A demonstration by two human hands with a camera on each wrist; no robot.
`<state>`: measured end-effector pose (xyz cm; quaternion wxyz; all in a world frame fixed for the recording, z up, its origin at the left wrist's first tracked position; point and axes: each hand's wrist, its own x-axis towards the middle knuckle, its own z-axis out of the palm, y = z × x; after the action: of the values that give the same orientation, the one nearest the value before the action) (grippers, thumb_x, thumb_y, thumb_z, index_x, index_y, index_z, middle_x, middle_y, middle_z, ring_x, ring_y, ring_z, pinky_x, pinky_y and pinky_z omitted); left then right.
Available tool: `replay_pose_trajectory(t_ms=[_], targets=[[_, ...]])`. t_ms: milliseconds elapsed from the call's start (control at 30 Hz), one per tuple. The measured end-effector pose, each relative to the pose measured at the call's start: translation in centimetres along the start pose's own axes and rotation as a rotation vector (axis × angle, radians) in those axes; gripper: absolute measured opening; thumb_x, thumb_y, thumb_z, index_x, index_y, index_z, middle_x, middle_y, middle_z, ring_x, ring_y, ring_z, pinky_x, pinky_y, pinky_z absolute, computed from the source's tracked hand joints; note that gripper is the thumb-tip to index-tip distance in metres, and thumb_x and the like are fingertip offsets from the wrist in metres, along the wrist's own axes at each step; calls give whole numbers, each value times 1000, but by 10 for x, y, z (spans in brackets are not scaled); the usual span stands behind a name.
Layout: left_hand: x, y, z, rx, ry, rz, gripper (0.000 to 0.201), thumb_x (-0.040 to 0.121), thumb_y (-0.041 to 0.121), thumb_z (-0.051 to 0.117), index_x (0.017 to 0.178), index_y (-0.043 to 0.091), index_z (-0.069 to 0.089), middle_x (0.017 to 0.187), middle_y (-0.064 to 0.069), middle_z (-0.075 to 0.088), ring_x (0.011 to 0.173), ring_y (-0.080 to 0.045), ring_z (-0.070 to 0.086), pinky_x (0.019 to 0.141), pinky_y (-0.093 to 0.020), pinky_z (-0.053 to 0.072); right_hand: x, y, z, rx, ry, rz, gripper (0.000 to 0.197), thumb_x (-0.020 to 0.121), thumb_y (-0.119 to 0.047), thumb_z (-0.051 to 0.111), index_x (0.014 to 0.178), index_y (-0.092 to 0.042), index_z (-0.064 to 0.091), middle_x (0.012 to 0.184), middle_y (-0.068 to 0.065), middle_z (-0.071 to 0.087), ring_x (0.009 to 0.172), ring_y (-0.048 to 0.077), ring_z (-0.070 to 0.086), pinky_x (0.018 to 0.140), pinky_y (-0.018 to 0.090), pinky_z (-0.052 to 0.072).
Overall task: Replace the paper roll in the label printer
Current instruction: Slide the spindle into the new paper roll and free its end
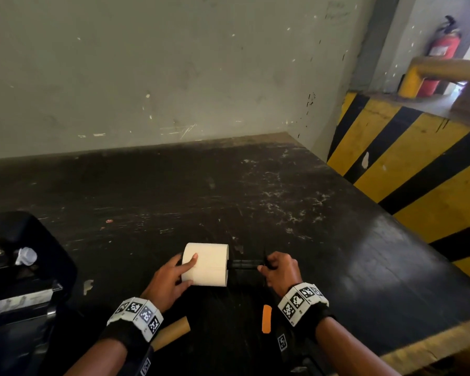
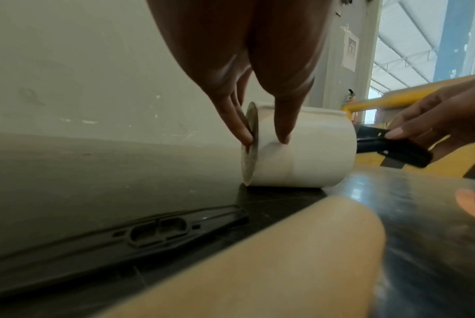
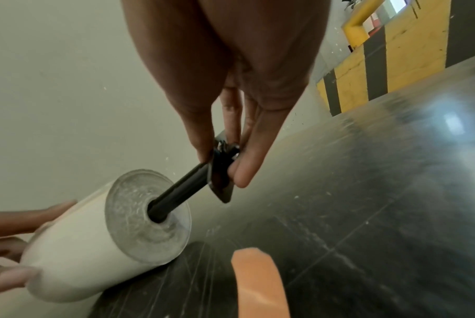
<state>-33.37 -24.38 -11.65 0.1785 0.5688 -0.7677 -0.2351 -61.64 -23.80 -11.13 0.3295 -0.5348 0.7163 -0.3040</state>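
A white paper roll (image 1: 205,264) (image 2: 307,150) (image 3: 75,243) lies on its side on the dark table (image 1: 336,240). My left hand (image 1: 171,278) (image 2: 257,111) holds it, fingers on its left end and thumb across the top. A black spindle (image 1: 244,264) (image 2: 388,146) (image 3: 181,191) is partly inside the roll's core from the right. My right hand (image 1: 280,270) (image 3: 230,150) pinches the spindle's flat outer end. The open black label printer (image 1: 25,280) stands at the left edge. An empty brown cardboard core (image 1: 171,333) (image 2: 271,262) lies near my left wrist.
An orange piece (image 1: 266,318) (image 3: 257,284) lies on the table below my right hand. A flat black plastic part (image 2: 138,234) lies near the cardboard core. A grey wall (image 1: 174,77) backs the table, and a yellow-black striped barrier (image 1: 418,172) runs along the right side.
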Motion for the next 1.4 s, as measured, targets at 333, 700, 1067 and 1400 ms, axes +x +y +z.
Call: replay_pose_trajectory(t_ms=[333, 700, 1067, 1400], targets=[[-6, 6, 6, -141, 62, -76, 51, 85, 20, 63, 129, 38, 43, 113, 1, 53, 97, -10, 56, 91, -31, 51, 10, -18, 33, -29, -176, -143, 31, 72, -10, 74, 100, -22, 68, 89, -2, 73, 82, 9, 67, 83, 31, 56], [-8, 12, 3, -135, -78, -172, 73, 86, 21, 61, 128, 60, 15, 156, -12, 13, 142, -29, 14, 117, -44, 17, 16, -37, 56, 32, -226, -181, 36, 87, -9, 49, 120, -14, 59, 116, 9, 66, 105, 22, 62, 96, 38, 48], [-6, 12, -5, -170, -113, -141, 86, 80, 2, 59, 131, 57, 18, 150, 1, 22, 135, -20, 29, 112, -35, 31, 3, -60, 55, -41, -337, -215, 61, 94, -41, 46, 146, -24, 20, 140, 11, 42, 126, 22, 43, 101, 29, 37], [-22, 6, -2, -339, -51, -123, 83, 75, -4, 60, 127, 54, 32, 143, 2, 40, 128, -15, 43, 105, -37, 43, -5, -60, 60, -89, -313, -222, 58, 92, -30, 53, 144, -25, 27, 140, 11, 45, 127, 24, 44, 106, 33, 38]])
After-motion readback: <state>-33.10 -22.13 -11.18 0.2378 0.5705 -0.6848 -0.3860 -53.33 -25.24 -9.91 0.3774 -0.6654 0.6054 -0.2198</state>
